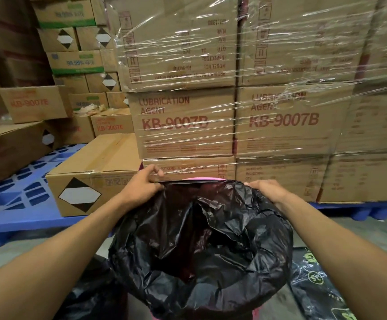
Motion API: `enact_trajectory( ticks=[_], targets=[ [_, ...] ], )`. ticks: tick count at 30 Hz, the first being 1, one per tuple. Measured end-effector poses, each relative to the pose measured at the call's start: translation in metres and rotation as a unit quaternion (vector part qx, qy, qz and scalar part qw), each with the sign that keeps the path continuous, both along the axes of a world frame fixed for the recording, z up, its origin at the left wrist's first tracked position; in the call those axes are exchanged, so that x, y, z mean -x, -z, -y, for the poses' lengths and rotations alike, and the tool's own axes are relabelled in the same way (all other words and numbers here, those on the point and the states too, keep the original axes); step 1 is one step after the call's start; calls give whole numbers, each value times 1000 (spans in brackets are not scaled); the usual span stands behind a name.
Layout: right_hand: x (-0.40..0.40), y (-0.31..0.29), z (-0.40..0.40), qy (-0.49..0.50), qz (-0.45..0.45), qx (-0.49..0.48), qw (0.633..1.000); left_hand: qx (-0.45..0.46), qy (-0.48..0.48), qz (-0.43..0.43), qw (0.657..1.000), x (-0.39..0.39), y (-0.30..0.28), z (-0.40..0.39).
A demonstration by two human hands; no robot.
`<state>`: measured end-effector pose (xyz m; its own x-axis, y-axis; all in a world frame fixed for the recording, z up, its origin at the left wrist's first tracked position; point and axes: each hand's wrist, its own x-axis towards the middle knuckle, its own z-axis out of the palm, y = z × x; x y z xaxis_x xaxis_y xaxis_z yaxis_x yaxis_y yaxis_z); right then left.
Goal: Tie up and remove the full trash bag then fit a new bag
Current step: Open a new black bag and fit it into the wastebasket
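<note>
Hands, two of them, both up at the far rim of one pink bin [201, 179]! The left hand [145, 180] has its fingers curled closed, pinching the edge of the black trash bag [201, 245] between thumb and fingertips at the far left of the rim. The right hand [267, 189] lies over the bag's edge at the far right, fingers bent down across the plastic and pressing it to the rim; whether it grips a fold underneath cannot be told. One bag sits in the bin, mouth spread wide, its top folded outward over most of the rim, with only a thin pink arc bare between the two hands. Inside, the plastic sags in crumpled folds. On the floor by the bin, another black bag [88, 294] lies at lower left, and a dark printed bag with green markings [317, 285] lies at lower right. Behind, one stack of cartons [234, 121] wrapped in clear film stands close, and a single loose carton [91, 181] rests on a blue pallet [14, 204] to the left.
</note>
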<state>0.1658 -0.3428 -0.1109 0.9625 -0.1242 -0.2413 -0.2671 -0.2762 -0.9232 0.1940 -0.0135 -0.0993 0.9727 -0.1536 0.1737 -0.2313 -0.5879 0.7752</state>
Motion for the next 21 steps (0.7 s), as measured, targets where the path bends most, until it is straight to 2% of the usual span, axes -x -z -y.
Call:
enact_trajectory(
  ticks=[2, 3, 7, 9, 12, 15, 21],
  targets=[
    [-5, 4, 0, -21, -13, 46, 999, 129, -17, -103, 986, -1, -4, 1],
    [-7, 7, 1, -34, -18, 65, 997, 155, -22, -140, 978, -3, -6, -1],
    [-15, 17, 5, -58, -31, 61, 996, 110, 10, -257, 960, -7, -19, -3],
    [-16, 18, 8, -40, -33, 54, 997, 80, 28, -286, 955, -13, -27, 2],
    [-15, 18, 9, -18, -24, 43, 999, 35, -15, -282, 959, -24, -32, 10],
    [-7, 25, 10, -40, -5, 17, 999, 7, -51, -242, 969, -32, -25, 16],
    [-7, 29, -2, -2, 36, -10, 999, -16, -28, -207, 978, -37, -22, 27]
  ],
)
